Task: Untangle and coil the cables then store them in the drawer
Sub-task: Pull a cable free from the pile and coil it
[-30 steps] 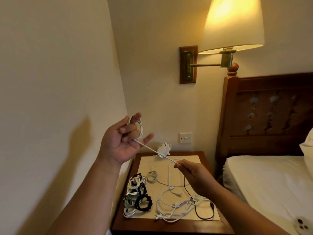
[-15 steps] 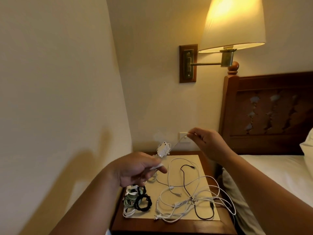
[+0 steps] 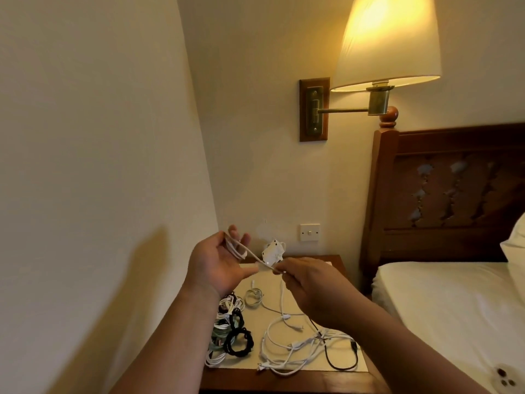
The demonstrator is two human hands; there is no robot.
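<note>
My left hand is raised over the nightstand with loops of a white cable wound round its fingers. My right hand pinches the same cable just right of the left hand; the rest of it hangs down to the table. A tangle of white and black cables lies on the nightstand's cream mat. Several coiled cables, white, black and green, are stacked at the mat's left edge. A small coiled cable lies behind them. No drawer is in view.
A wooden nightstand stands in the corner between the left wall and the bed. A white adapter sits at its back. A wall lamp hangs above, a wall switch below it. A phone lies on the bed.
My right hand has come down and left from near the wall switch to just beside the left hand. My left hand has turned palm up with another loop of cable on it.
</note>
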